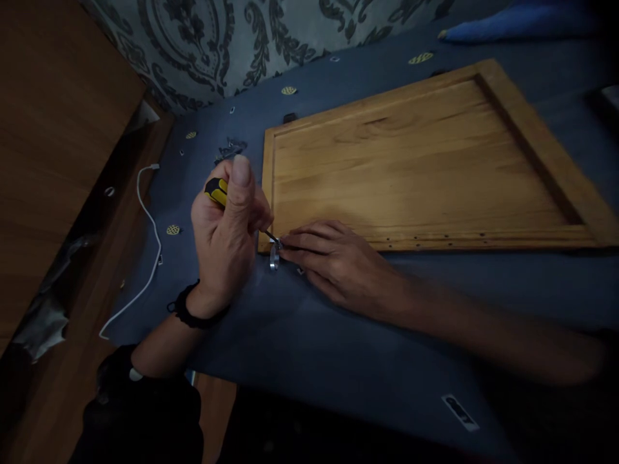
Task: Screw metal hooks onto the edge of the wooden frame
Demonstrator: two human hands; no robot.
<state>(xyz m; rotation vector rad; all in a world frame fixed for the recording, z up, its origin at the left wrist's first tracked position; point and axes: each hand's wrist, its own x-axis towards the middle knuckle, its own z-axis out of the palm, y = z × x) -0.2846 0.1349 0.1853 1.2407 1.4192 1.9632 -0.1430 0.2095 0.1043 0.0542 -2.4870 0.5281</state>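
Wooden panel (416, 158), streaky-grained, shiny metal fitting (274, 258) at corner

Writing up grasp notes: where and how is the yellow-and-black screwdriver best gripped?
Probably by the handle of the screwdriver, coming from the upper left of the picture: its butt end pokes out of the left hand there. The thin shaft slants down to the right toward the small metal fitting, where the right hand crowds in, leaving little room.
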